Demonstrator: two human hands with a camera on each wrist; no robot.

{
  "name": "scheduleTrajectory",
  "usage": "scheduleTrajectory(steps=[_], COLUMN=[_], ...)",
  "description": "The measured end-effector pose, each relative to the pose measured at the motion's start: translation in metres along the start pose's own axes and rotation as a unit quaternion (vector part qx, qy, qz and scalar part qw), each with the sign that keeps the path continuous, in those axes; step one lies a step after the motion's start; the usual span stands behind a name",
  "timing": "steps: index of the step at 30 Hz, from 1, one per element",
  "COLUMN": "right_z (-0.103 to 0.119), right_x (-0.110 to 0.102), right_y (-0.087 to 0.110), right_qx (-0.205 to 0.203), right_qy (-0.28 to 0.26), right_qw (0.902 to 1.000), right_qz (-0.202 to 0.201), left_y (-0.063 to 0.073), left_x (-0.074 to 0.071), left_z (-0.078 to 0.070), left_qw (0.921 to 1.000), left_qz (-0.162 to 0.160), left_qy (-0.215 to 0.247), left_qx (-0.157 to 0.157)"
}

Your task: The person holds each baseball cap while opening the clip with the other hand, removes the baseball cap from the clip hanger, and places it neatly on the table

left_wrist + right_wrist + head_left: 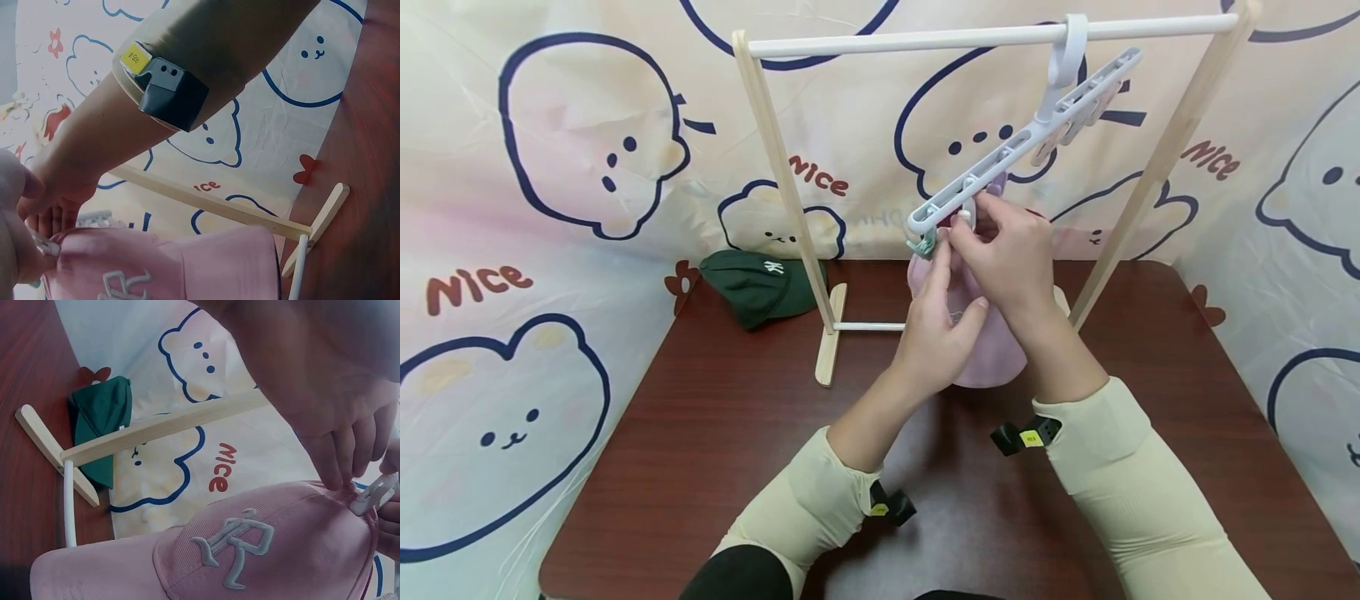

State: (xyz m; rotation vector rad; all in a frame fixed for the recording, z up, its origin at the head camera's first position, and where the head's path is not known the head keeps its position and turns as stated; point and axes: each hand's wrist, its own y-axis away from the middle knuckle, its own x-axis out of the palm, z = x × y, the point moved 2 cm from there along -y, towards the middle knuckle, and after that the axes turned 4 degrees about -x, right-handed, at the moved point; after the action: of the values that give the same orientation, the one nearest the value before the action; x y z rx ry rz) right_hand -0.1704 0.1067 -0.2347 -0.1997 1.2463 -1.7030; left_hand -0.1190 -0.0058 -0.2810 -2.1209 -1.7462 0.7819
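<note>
Standing rack [786, 182]: beyond my grip.
Hanger [1041, 127]: just above my grip, likely blocking upward moves.
Pink cap [294, 519]: below my grip; probably light, soft, best held by its edge.
Left hand [932, 337]: I cannot tell its hold.
White clip [374, 495]: pinched by my right hand [1013, 258] at that edge.

Mid-frame from the head, the left hand [931, 337] and right hand [1013, 254] hide much of the pink cap [991, 362]! The left wrist view's bottom edge crops it; upper left there, the yellow tag [134, 58] carries print too small to read!
</note>
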Motion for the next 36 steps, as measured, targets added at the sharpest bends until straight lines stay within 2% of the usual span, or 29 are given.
scheduleTrajectory(steps=[2, 11, 18, 22, 26, 32, 36], right_z=[0.000, -0.003, -0.012, -0.015, -0.016, -0.018, -0.020], right_x=[0.000, -0.002, -0.003, -0.003, -0.003, -0.005, -0.005], right_y=[0.000, 0.001, 0.001, 0.000, -0.002, -0.004, -0.005], right_qx=[0.001, 0.020, 0.075, 0.089, 0.092, 0.097, 0.102], right_qy=[0.001, -0.006, -0.082, -0.118, -0.129, -0.141, -0.166], right_qw=[1.0000, 0.9997, 0.9933, 0.9881, 0.9855, 0.9818, 0.9761], right_qz=[0.003, 0.014, 0.033, 0.044, 0.061, 0.084, 0.095], left_y=[-0.002, -0.011, -0.018, -0.023, -0.028, -0.034, -0.037], left_x=[0.001, -0.001, -0.002, -0.004, -0.008, -0.012, -0.012], left_z=[-0.002, -0.001, 0.002, 0.002, 0.002, 0.001, -0.003], left_qw=[1.0000, 0.9946, 0.9874, 0.9847, 0.9830, 0.9751, 0.9708], left_qz=[0.003, -0.007, 0.017, 0.024, 0.023, 0.040, 0.044], left_qy=[-0.004, -0.090, -0.139, -0.154, -0.162, -0.195, -0.219], left_qx=[0.000, -0.051, -0.074, -0.079, -0.083, -0.097, -0.088])
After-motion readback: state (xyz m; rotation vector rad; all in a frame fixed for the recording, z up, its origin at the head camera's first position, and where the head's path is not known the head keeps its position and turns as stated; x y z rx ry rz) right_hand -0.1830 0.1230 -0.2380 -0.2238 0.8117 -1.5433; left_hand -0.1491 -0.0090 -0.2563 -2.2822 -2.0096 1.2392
